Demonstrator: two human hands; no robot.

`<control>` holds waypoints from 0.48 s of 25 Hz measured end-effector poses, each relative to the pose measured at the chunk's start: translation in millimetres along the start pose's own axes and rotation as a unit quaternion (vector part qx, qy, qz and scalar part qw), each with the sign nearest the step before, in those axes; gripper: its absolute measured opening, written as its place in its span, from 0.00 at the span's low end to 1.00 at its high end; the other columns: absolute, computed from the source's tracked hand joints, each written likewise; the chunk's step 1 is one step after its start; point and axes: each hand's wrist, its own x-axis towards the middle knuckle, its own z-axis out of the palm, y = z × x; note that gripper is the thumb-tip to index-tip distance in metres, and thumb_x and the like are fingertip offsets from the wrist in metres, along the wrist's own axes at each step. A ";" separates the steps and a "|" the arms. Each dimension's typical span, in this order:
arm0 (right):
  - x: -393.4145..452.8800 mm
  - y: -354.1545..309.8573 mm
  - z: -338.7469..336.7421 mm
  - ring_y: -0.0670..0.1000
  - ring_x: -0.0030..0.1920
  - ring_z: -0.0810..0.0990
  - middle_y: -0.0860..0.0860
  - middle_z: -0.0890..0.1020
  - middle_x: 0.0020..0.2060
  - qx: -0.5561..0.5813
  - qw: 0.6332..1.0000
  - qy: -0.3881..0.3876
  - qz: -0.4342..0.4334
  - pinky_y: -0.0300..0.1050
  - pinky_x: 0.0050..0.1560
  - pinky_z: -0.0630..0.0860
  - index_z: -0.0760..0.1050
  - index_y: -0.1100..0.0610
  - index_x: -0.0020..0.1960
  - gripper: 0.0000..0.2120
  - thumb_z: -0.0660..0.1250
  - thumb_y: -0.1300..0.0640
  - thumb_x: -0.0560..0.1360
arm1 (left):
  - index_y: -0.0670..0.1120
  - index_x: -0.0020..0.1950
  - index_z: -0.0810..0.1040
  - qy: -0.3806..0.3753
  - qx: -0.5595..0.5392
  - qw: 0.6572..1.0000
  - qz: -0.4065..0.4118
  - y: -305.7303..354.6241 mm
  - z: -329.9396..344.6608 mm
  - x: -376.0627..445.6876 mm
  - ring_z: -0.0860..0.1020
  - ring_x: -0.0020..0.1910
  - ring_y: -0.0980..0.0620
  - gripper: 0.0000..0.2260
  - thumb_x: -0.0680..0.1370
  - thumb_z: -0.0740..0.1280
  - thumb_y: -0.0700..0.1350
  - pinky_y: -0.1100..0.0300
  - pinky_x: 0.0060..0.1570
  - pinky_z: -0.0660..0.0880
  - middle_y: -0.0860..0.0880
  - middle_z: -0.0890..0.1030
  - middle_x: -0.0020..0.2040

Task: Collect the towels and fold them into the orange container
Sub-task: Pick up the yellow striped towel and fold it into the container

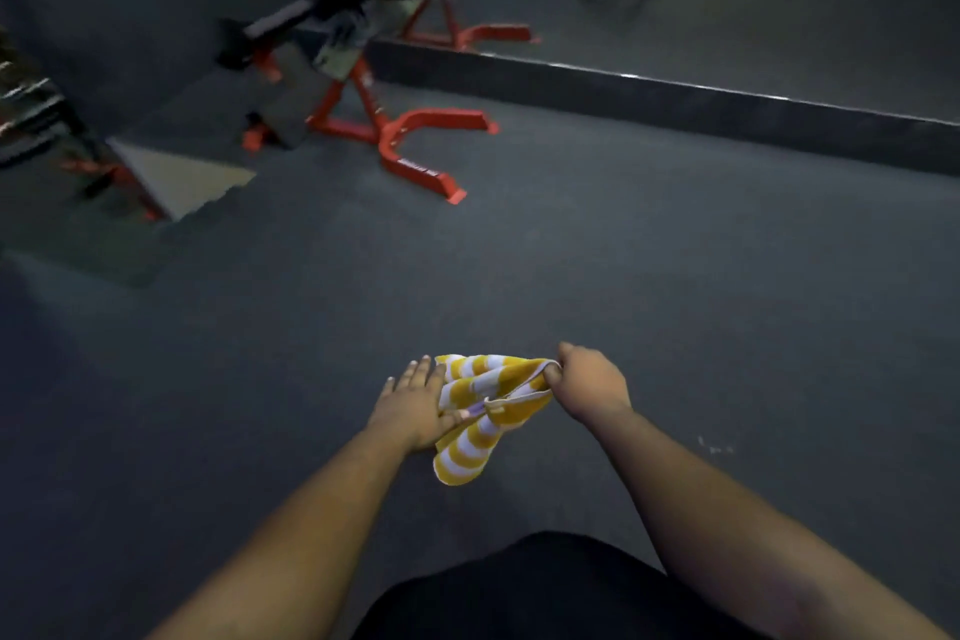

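Head view, looking down over a dark carpeted floor [675, 286]: a yellow-and-white striped towel [480, 413] is held in the air at the lower centre of the frame, between two bare forearms that reach up from the bottom edge. One corner of the towel is pinched by the right hand [589, 385], whose fingers are curled round the bunched cloth at the towel's upper right. The left hand [415, 405] is laid against the towel's left side with its fingers straight and spread; the thumb is seen lying across the cloth, pressing it against the palm. The lower end of the towel hangs loose below both hands, clear of the floor.

A red metal bench frame [415, 146] with dark pads stands in the upper left of the frame, blurred. A low dark ledge [675, 104] runs across the upper right, and above it a mirror [753, 5] is seen, in which the red frame and a pale yellowish cloth are reflected. A dark garment fills the bottom centre of the frame.
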 end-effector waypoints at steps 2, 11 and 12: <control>-13.1 57.9 -26.8 0.60 0.51 0.80 0.55 0.82 0.47 0.020 0.998 0.036 0.052 0.49 0.44 0.73 0.68 0.53 0.44 0.10 0.59 0.47 0.78 | 0.49 0.84 0.43 0.007 0.037 0.998 0.058 60.2 -14.2 20.7 0.45 0.83 0.46 0.42 0.79 0.56 0.70 0.44 0.80 0.47 0.47 0.43 0.84; -78.2 320.4 -149.4 0.57 0.49 0.80 0.52 0.82 0.45 0.045 0.960 0.173 0.217 0.48 0.42 0.73 0.74 0.53 0.47 0.11 0.57 0.48 0.79 | 0.51 0.84 0.41 0.044 0.134 0.948 0.284 393.2 -32.3 79.2 0.42 0.83 0.49 0.43 0.79 0.55 0.71 0.45 0.80 0.45 0.48 0.41 0.84; -87.7 344.0 -161.0 0.56 0.49 0.80 0.52 0.82 0.45 0.042 0.955 0.183 0.231 0.49 0.43 0.75 0.75 0.53 0.48 0.12 0.56 0.48 0.79 | 0.51 0.84 0.41 0.048 0.146 0.939 0.307 429.2 -32.1 82.0 0.41 0.83 0.49 0.43 0.79 0.55 0.71 0.45 0.80 0.44 0.48 0.40 0.84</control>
